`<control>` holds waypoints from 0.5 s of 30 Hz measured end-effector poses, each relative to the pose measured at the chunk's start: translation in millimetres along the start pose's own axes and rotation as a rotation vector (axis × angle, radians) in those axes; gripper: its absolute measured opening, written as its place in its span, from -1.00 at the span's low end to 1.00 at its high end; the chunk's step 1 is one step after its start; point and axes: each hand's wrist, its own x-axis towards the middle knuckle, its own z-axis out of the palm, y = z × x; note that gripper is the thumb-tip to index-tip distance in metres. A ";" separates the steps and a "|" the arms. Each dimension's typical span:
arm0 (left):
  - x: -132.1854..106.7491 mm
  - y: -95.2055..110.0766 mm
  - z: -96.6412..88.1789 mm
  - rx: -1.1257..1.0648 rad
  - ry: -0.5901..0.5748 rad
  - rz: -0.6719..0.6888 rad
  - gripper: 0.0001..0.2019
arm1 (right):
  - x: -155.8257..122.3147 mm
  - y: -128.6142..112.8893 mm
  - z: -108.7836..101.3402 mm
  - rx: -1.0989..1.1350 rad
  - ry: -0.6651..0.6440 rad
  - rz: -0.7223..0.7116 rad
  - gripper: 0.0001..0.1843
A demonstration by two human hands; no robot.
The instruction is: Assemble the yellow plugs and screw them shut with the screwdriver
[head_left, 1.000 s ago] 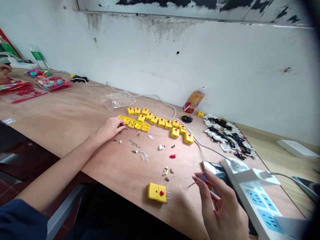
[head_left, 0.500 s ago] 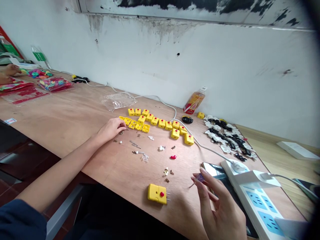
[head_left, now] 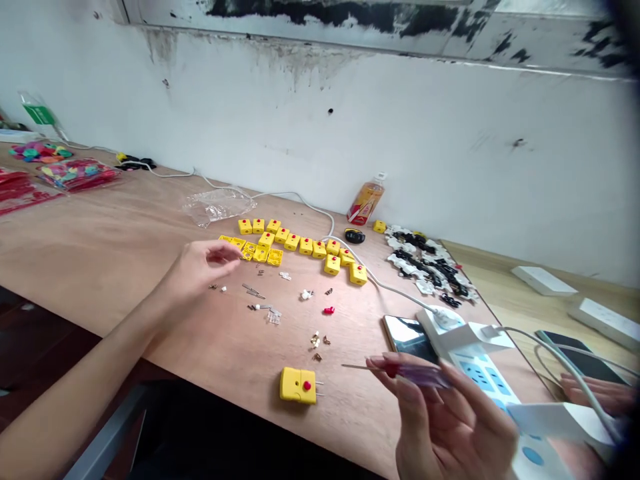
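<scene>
In my right hand (head_left: 455,427) is a small screwdriver (head_left: 423,375) with a translucent purple handle, its thin shaft pointing left. Below and left of its tip, near the table edge, lies a yellow plastic block (head_left: 295,385) with a red button and two metal pins. My left hand (head_left: 203,263), slightly blurred, hovers beside the open yellow shells (head_left: 261,253). Its fingers are bent to the thumb in a pinch; whatever sits between them is too small to make out. Between the hands lie metal pins (head_left: 254,291), a red piece (head_left: 329,311), brass parts (head_left: 315,341) and clear plastic pieces (head_left: 274,316).
Several closed yellow blocks (head_left: 306,246) form rows behind the loose parts. A phone (head_left: 407,337) and a white power strip (head_left: 480,370) lie at right, with another person's hand (head_left: 600,395) beyond. A bottle (head_left: 367,200), black-and-white parts (head_left: 430,260) and a plastic bag (head_left: 217,207) sit farther back.
The view has swung right. My left hand has lifted away from the small parts by the yellow shells. The screwdriver has turned in my right hand, so more of its handle and shaft shows.
</scene>
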 end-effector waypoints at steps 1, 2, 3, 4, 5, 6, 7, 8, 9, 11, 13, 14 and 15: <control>-14.3 13.1 7.9 -0.108 -0.045 0.001 -0.78 | -1.7 -7.4 5.2 0.033 0.087 0.021 -0.49; -29.6 25.6 16.9 -0.229 -0.129 -0.015 -0.83 | -3.5 -14.1 10.0 0.042 0.177 0.007 -0.50; -44.9 36.8 26.7 -0.349 -0.238 -0.050 -0.86 | -5.5 -19.9 14.4 0.032 0.238 -0.006 -0.51; -59.0 46.2 36.5 -0.475 -0.323 -0.077 -0.88 | -7.7 -24.6 18.2 0.007 0.278 -0.012 -0.52; -71.3 53.4 46.0 -0.564 -0.389 -0.104 -0.89 | -10.1 -28.1 21.3 -0.012 0.286 -0.028 -0.53; -81.1 58.3 54.4 -0.588 -0.444 -0.125 -0.90 | -12.6 -30.4 23.9 -0.022 0.277 -0.025 -0.54; -88.2 61.1 61.5 -0.603 -0.473 -0.129 -0.90 | -15.2 -31.7 26.1 -0.017 0.261 -0.015 -0.54; -93.0 62.1 67.1 -0.601 -0.489 -0.126 -0.90 | -17.6 -32.0 27.8 0.011 0.246 -0.005 -0.55; -95.7 62.0 71.1 -0.587 -0.495 -0.114 -0.89 | -19.8 -31.4 29.2 0.051 0.226 -0.005 -0.56; -97.3 60.3 75.3 -0.550 -0.489 -0.081 -0.86 | -22.5 -28.7 30.5 0.123 0.184 -0.024 -0.59; -96.9 59.3 76.2 -0.510 -0.478 -0.052 -0.83 | -22.8 -25.5 29.7 0.151 0.108 -0.086 -0.59; -96.6 59.5 76.0 -0.496 -0.472 -0.040 -0.82 | -22.1 -24.3 28.7 0.152 0.065 -0.112 -0.58; -96.5 60.1 75.8 -0.487 -0.468 -0.029 -0.82 | -21.2 -23.6 27.5 0.152 0.026 -0.133 -0.57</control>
